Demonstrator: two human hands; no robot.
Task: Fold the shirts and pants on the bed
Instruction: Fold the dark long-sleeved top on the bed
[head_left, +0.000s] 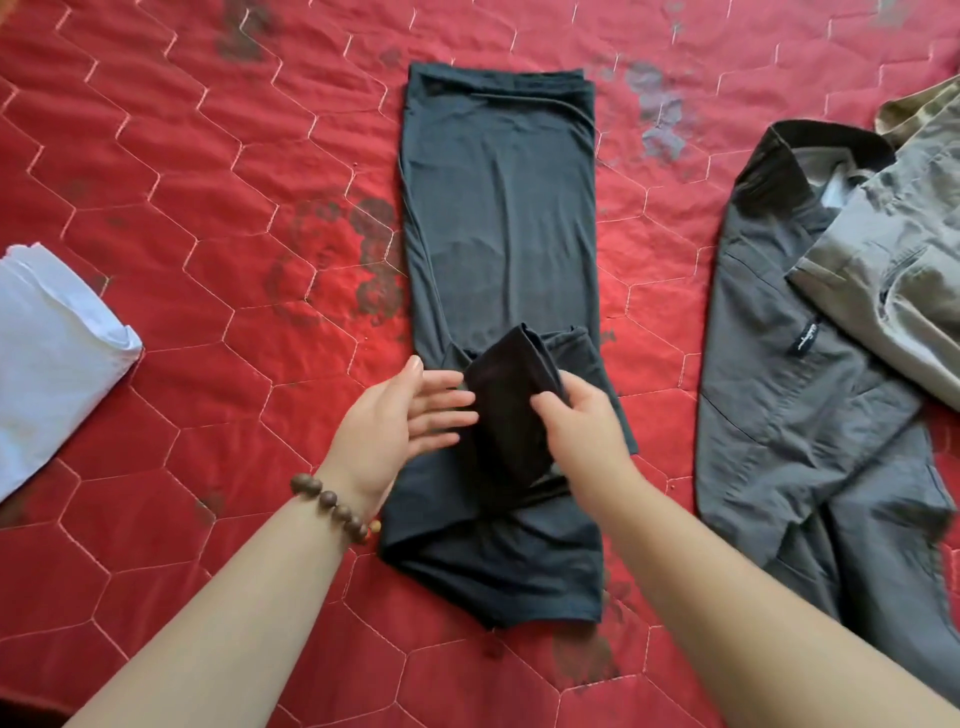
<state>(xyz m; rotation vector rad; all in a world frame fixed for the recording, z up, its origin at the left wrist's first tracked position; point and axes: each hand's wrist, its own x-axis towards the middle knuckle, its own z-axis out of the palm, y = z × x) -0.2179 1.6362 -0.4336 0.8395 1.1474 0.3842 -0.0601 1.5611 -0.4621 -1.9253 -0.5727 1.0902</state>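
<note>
Dark shirt (498, 234): mid-bed (182, 182), folded to a long strip, part-done. Right hand (582, 421) pinches its lifted flap; left hand (400, 415) flat-fingered beside it. White garment (52, 364): folded, apparently finished. Grey pants (789, 374), khaki pants (893, 291): unfolded, still to do.

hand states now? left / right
Left hand: open, fingers straight, against the raised fold of the dark shirt.
Right hand: fingers curled, gripping that fold.
</note>
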